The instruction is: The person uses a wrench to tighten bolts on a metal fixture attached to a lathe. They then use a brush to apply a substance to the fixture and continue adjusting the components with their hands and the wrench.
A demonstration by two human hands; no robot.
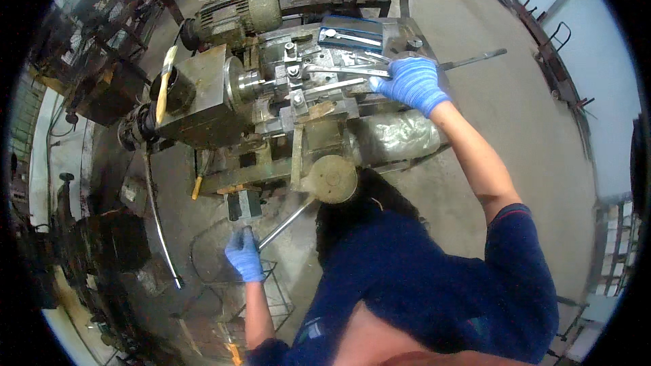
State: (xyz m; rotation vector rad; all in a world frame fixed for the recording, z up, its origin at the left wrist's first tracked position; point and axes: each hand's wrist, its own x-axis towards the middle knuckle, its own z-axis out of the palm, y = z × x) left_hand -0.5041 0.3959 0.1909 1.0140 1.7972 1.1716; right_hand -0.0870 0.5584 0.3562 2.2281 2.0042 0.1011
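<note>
My right hand (415, 83), in a blue knit glove, is closed around the handle end of a metal wrench (346, 70). The wrench reaches left across the lathe's tool slide to the bolts of a clamp block (294, 72). Below it lies a flat metal bar (333, 87). Low on the left, my left hand (244, 256), gloved alike, has its fingers curled at the end of a shiny lever (287, 225). That lever runs up to a round hub (333, 178) on the machine's front. The glove hides the lever's tip.
Left of the slide are the chuck (249, 85) and the headstock (203, 105), with a brush (165, 85) in a dark pot. A caliper case (351, 32) lies open behind the wrench. A long bar (478, 59) juts out right. An electric motor (237, 17) stands behind.
</note>
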